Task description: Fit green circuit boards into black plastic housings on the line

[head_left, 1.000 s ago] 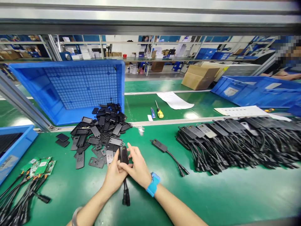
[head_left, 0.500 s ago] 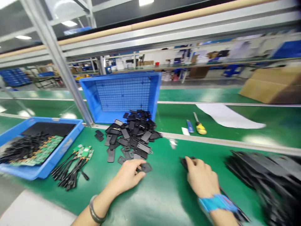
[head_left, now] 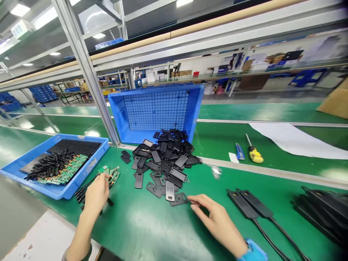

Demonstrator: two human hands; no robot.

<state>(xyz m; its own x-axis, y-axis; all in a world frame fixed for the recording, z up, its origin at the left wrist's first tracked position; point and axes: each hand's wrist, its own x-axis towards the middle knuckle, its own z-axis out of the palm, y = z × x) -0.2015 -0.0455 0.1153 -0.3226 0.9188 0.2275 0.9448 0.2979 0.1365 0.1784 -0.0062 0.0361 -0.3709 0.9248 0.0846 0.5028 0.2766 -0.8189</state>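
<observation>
My left hand [head_left: 97,192] is over the small green circuit boards [head_left: 115,176] with black cables, left of the middle. Its fingers are pinched at one of the boards, and the fingertips are partly hidden. My right hand [head_left: 217,221] reaches left with thumb and forefinger apart. Its forefinger tip is at the edge of a flat black plastic cover [head_left: 179,199]. Behind that cover spreads a heap of similar black covers [head_left: 154,156]. To the right of my right hand lie two black cases with cables [head_left: 241,203], side by side.
A blue crate [head_left: 154,108] lies on its side behind the heap. At left, a blue tray [head_left: 61,195] holds more cabled boards. A blue cutter [head_left: 240,151], a yellow-handled screwdriver [head_left: 255,154] and white paper [head_left: 293,139] lie at the back. More black cases [head_left: 323,206] are stacked at right.
My left hand has left the black cover and moved left to the circuit boards. My right hand has let go of a black cabled case and moved left to a cover. The view has turned left.
</observation>
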